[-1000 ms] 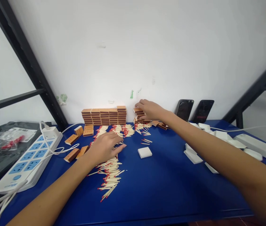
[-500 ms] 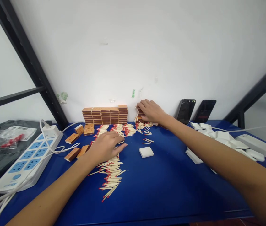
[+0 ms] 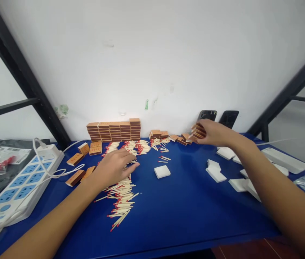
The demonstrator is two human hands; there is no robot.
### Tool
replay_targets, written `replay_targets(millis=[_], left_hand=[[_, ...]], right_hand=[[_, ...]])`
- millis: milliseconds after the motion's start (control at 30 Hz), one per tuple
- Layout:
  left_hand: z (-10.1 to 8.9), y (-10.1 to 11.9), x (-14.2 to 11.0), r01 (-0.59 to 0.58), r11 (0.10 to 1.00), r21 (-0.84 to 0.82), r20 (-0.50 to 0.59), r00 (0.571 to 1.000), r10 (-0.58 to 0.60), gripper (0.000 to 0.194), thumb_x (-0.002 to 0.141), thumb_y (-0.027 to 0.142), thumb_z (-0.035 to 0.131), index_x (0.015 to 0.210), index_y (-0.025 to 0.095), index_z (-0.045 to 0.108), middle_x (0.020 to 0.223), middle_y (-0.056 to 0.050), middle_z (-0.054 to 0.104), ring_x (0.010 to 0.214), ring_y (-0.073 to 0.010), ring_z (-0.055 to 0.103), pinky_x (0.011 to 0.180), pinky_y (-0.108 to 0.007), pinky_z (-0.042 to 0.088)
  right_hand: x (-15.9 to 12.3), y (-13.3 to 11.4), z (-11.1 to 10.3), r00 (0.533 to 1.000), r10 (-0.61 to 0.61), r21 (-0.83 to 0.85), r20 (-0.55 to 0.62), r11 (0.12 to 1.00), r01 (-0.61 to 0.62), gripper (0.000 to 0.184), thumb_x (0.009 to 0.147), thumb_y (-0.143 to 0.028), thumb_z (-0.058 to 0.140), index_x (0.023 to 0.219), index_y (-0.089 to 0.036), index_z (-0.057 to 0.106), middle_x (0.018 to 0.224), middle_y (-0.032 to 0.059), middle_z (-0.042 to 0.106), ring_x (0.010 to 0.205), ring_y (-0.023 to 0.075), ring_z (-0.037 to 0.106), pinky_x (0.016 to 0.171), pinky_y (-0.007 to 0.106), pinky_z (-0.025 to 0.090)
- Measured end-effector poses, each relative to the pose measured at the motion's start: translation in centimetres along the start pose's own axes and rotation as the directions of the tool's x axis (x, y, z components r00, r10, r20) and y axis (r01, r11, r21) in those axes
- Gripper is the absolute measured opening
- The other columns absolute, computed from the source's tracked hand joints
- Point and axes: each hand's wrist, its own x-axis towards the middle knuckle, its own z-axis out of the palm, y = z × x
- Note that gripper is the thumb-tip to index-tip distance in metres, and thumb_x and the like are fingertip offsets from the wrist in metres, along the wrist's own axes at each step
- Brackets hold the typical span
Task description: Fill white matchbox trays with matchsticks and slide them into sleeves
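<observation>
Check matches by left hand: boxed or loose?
Loose: matches lie spread on the blue tabletop by the left hand, red heads exposed.

Matches (image 3: 122,201) look wooden, the tabletop (image 3: 182,205) smooth and glossy.

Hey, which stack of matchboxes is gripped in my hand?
The short stack in your right hand. The long stack farther left and the low stack between those two have no hand on them.
</observation>
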Motion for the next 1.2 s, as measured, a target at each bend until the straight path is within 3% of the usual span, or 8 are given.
replay_targets(millis=[167,267,400,533,767,900,1067,1200], left_hand=[[0.4,0.1,-0.2,0.058,0.997,-0.045,0.077,0.996,-0.055,0.023,0.109,0.037,0.064,0.108,0.018,0.079,0.098,-0.006,0.082,0.092,-0.0247,0.077,0.082,-0.037,0.057],[0.3,0.2,-0.1,0.079,0.995,-0.059,0.086,0.994,-0.074,0.025,0.11,0.038,0.064,0.108,0.018,0.079,0.098,-0.006,0.082,0.093,-0.0245,0.077,0.081,-0.036,0.057],[0.3,0.0,-0.1,0.051,0.997,-0.058,0.046,0.998,-0.049,0.026,0.11,0.039,0.063,0.108,0.018,0.08,0.096,-0.006,0.082,0.088,-0.0241,0.077,0.079,-0.036,0.057],[0.3,0.1,-0.1,0.051,0.996,-0.067,0.048,0.998,-0.047,0.026,0.11,0.039,0.063,0.109,0.019,0.08,0.097,-0.006,0.082,0.089,-0.0239,0.077,0.078,-0.035,0.057],[0.0,0.6,0.1,0.049,0.996,-0.075,0.065,0.997,-0.044,0.026,0.11,0.039,0.063,0.11,0.019,0.08,0.097,-0.006,0.082,0.088,-0.0235,0.077,0.077,-0.035,0.057],[-0.1,0.6,0.0,0.043,0.997,-0.071,0.049,0.998,-0.039,0.026,0.11,0.039,0.063,0.11,0.019,0.08,0.098,-0.007,0.083,0.09,-0.0239,0.077,0.079,-0.036,0.058],[0.0,0.3,0.2,0.048,0.996,-0.079,0.054,0.998,-0.043,0.023,0.109,0.037,0.065,0.11,0.019,0.08,0.098,-0.006,0.082,0.09,-0.0237,0.077,0.08,-0.037,0.059],[-0.3,0.6,0.6,-0.019,0.998,-0.055,-0.036,0.999,0.017,0.017,0.108,0.031,0.066,0.112,0.019,0.078,0.096,-0.006,0.081,0.089,-0.0227,0.077,0.08,-0.036,0.061]], right_hand=[[-2.6,3.4,1.9,0.965,0.144,0.085,0.219,0.982,-0.166,0.052,0.074,-0.048,0.079,0.117,-0.022,0.067,0.101,0.0111,0.08,0.087,0.0299,0.073,0.072,0.04,0.055],[-2.5,3.4,3.0,0.953,0.141,0.091,0.267,0.981,-0.171,0.069,0.076,-0.065,0.079,0.127,-0.019,0.07,0.111,0.0154,0.081,0.096,0.0343,0.076,0.078,0.042,0.058],[-1.8,2.6,3.8,0.994,0.079,0.052,0.079,0.995,-0.084,0.085,0.083,-0.085,0.063,0.13,-0.014,0.072,0.124,0.0219,0.077,0.112,0.041,0.073,0.092,0.05,0.058],[-0.6,0.9,4.9,0.996,-0.001,-0.011,-0.091,1.0,0.0,0.074,0.096,-0.074,0.056,0.131,-0.01,0.071,0.128,0.0247,0.075,0.125,0.0427,0.067,0.1,0.052,0.056],[0.6,-0.7,6.5,0.996,-0.08,-0.142,-0.051,0.987,0.072,0.037,0.099,-0.039,0.062,0.124,-0.013,0.073,0.118,0.0199,0.077,0.111,0.0364,0.071,0.087,0.044,0.054],[0.4,-0.3,6.3,0.996,-0.07,-0.163,-0.053,0.985,0.061,0.03,0.099,-0.03,0.058,0.12,-0.014,0.074,0.113,0.0185,0.078,0.103,0.034,0.072,0.081,0.042,0.051],[0.0,0.1,6.2,0.998,-0.034,-0.157,-0.049,0.987,0.026,0.035,0.101,-0.037,0.057,0.121,-0.015,0.074,0.107,0.0193,0.078,0.098,0.0344,0.071,0.077,0.042,0.05],[-0.6,0.7,6.4,0.995,-0.077,-0.065,-0.068,0.995,0.073,0.047,0.102,-0.053,0.058,0.126,-0.016,0.073,0.121,0.0201,0.077,0.116,0.0389,0.067,0.092,0.049,0.054]])
